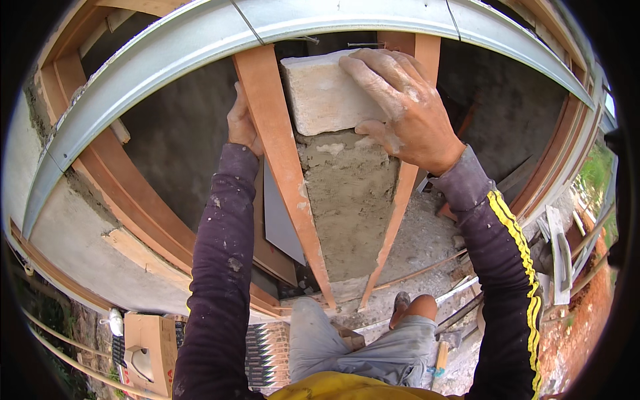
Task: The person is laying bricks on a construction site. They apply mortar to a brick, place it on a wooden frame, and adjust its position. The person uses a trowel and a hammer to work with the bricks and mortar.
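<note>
Block going on top of the rough column, up between two wooden boards.
Right hand (pixel 400 107) spread and gripping the pale block (pixel 323 93), seating it on the column (pixel 350 200); left hand (pixel 241 123) clasps the left board (pixel 280 160), steadying it.

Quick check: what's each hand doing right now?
Left hand: gripping the left wooden strip; fingers hidden behind it.
Right hand: spread over the pale block atop the mortared column.
</note>
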